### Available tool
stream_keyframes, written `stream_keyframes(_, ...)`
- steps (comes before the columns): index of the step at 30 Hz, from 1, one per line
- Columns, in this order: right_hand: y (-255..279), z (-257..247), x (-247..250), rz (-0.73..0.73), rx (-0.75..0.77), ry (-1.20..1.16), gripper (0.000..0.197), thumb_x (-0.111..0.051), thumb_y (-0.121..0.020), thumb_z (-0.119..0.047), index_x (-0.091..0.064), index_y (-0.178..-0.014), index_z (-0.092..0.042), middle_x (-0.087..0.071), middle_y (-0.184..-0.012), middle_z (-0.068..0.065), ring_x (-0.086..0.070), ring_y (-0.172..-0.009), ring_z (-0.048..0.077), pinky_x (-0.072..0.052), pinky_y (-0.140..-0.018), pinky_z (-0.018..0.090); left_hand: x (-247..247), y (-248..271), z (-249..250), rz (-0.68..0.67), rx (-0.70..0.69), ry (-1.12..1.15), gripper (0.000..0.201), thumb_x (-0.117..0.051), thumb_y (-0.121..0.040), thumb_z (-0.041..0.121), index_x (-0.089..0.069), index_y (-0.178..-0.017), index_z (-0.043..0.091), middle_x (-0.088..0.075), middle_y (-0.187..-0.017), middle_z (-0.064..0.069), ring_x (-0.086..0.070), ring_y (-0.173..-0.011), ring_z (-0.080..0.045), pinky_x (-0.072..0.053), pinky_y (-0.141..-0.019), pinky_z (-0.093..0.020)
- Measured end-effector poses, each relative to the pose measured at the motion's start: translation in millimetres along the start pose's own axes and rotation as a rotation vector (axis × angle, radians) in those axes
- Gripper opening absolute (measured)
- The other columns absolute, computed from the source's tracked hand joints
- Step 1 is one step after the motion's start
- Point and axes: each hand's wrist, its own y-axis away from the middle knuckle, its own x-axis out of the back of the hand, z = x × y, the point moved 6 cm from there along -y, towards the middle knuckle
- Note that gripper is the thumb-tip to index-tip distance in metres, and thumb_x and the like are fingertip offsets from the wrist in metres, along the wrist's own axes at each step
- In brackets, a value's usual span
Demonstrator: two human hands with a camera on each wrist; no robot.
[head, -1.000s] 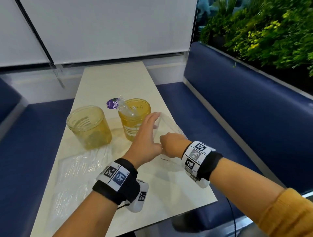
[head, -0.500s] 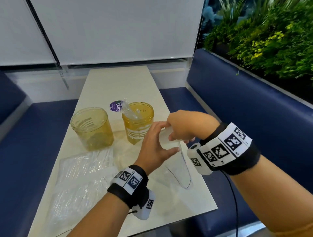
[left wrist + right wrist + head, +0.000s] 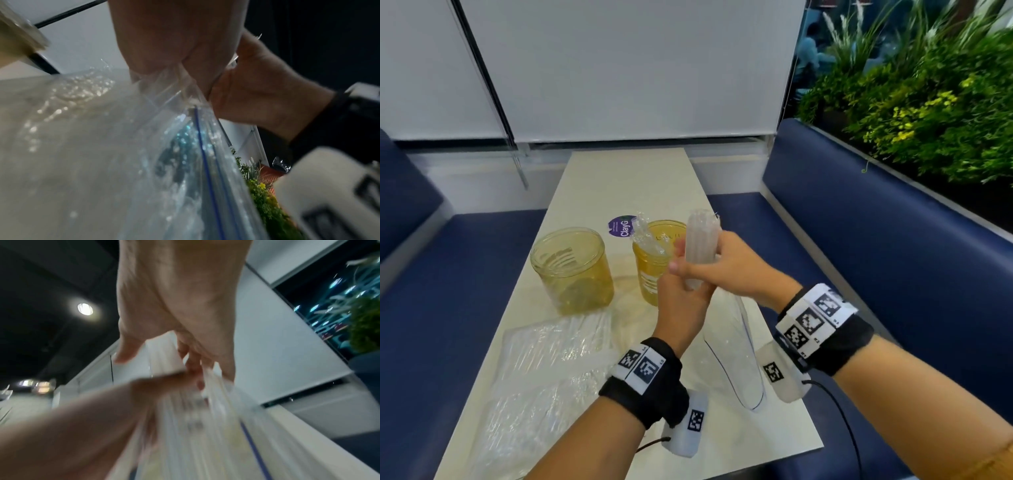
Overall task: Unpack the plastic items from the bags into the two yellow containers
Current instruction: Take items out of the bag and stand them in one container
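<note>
My right hand [image 3: 717, 262] grips a bundle of clear plastic items [image 3: 700, 246] and holds it upright above the table. Below it hangs a clear zip bag with a blue seal line [image 3: 736, 356], and my left hand [image 3: 685, 291] pinches the bag's mouth at the foot of the bundle. In the left wrist view the bag [image 3: 185, 154] hangs down from my left hand's fingers [image 3: 164, 53]. Two yellow containers stand just beyond: the left one [image 3: 571, 270] looks empty, the right one [image 3: 654, 263] has a wrapped plastic piece [image 3: 643, 236] sticking out. The right wrist view is blurred.
Crinkled clear plastic bags [image 3: 541, 370] lie on the cream table [image 3: 619, 185] at the front left. A purple round sticker [image 3: 621, 226] sits behind the containers. Blue bench seats [image 3: 859, 240] flank the table, with plants [image 3: 928, 102] at the right.
Both hands rose from the table with the zip bag. My right hand drew the bundle of plastic items up out of the bag while my left kept hold of the bag's mouth.
</note>
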Motion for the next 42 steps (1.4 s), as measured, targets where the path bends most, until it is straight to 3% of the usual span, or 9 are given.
stream_keyframes(3, -5, 7, -13, 0.087, 0.055, -0.078, 0.013, -0.073, -0.090, -0.031, -0.069, -0.094, -0.019, -0.073, -0.079, -0.011, -0.070, -0.076, -0.002, -0.054, -0.069, 0.017, 4, 1, -7, -0.004, 0.074, 0.007, 0.027, -0.069, -0.088, 0.015, -0.067, -0.114, 0.010, -0.074, -0.099, -0.001, -0.072, -0.097, -0.011, -0.060, -0.078, -0.025)
stream_keyframes(7, -14, -37, 5, 0.154, 0.175, -0.091, 0.029, -0.062, -0.098, -0.028, -0.065, -0.098, 0.001, -0.074, -0.075, 0.009, -0.070, -0.067, 0.010, -0.057, -0.071, 0.020, 10, 17, -21, -0.129, 0.217, 0.061, 0.057, -0.090, -0.071, 0.027, -0.064, -0.121, 0.022, -0.072, -0.114, 0.005, -0.068, -0.109, -0.013, -0.059, -0.093, -0.040)
stream_keyframes(11, -35, -103, 45, 0.185, 0.317, -0.264, 0.022, -0.060, -0.100, -0.022, -0.057, -0.102, -0.001, -0.063, -0.068, 0.009, -0.066, -0.058, 0.023, -0.059, -0.062, 0.040, 8, 37, -28, -0.213, 0.266, 0.052, 0.064, -0.092, -0.069, 0.020, -0.059, -0.123, 0.030, -0.063, -0.126, 0.009, -0.065, -0.113, -0.009, -0.057, -0.097, -0.041)
stream_keyframes(16, -94, -123, 67, 0.330, 0.417, -0.308, 0.016, -0.061, -0.099, -0.024, -0.054, -0.101, -0.010, -0.061, -0.076, 0.004, -0.065, -0.070, 0.019, -0.058, -0.081, 0.044, 12, 53, -22, -0.268, 0.215, 0.052, 0.049, -0.073, -0.082, 0.003, -0.061, -0.119, 0.033, -0.060, -0.129, 0.013, -0.064, -0.116, -0.014, -0.055, -0.102, -0.045)
stream_keyframes(19, -136, -88, 44, 0.283, 0.348, -0.306, 0.012, -0.061, -0.099, -0.026, -0.055, -0.100, -0.016, -0.063, -0.083, 0.002, -0.065, -0.082, 0.019, -0.054, -0.095, 0.048, 16, 56, -19, -0.290, 0.195, 0.045, 0.052, -0.057, -0.083, -0.007, -0.060, -0.121, 0.030, -0.060, -0.132, 0.011, -0.064, -0.119, -0.014, -0.052, -0.104, -0.046)
stream_keyframes(27, -192, 20, -11, 0.184, 0.019, -0.260, 0.015, -0.070, -0.092, -0.028, -0.062, -0.100, -0.018, -0.072, -0.100, 0.008, -0.068, -0.103, 0.029, -0.050, -0.102, 0.050, 32, 63, -36, -0.287, 0.265, -0.020, 0.062, -0.039, -0.076, -0.014, -0.063, -0.119, 0.024, -0.061, -0.129, 0.007, -0.065, -0.115, -0.014, -0.053, -0.094, -0.036)
stream_keyframes(33, -192, 52, -10, 0.052, -0.191, -0.148, 0.085, -0.094, -0.060, -0.043, -0.059, -0.133, -0.017, -0.064, -0.126, 0.006, -0.063, -0.115, 0.024, -0.052, -0.099, 0.042, 31, 66, -33, -0.241, 0.242, -0.022, 0.059, -0.047, -0.078, -0.013, -0.067, -0.113, 0.030, -0.066, -0.122, 0.009, -0.068, -0.109, -0.015, -0.056, -0.091, -0.030)
stream_keyframes(38, -189, 26, 5, 0.170, 0.217, 0.094, 0.079, -0.082, -0.079, -0.010, -0.042, -0.145, -0.026, -0.054, -0.134, 0.003, -0.054, -0.119, 0.018, -0.050, -0.096, 0.032, 29, 63, -24, -0.202, 0.194, -0.033, 0.049, -0.054, -0.083, -0.009, -0.069, -0.109, 0.029, -0.068, -0.118, 0.009, -0.070, -0.103, -0.017, -0.059, -0.089, -0.031)
stream_keyframes(42, -191, 32, -22, -0.112, 0.378, 0.692, 0.054, -0.048, -0.104, -0.020, -0.032, -0.156, -0.020, -0.036, -0.159, 0.003, -0.033, -0.146, 0.022, -0.027, -0.119, 0.036, 29, 60, -20, -0.207, 0.173, -0.054, 0.047, -0.055, -0.083, -0.010, -0.069, -0.112, 0.024, -0.067, -0.118, 0.011, -0.070, -0.102, -0.016, -0.060, -0.086, -0.030)
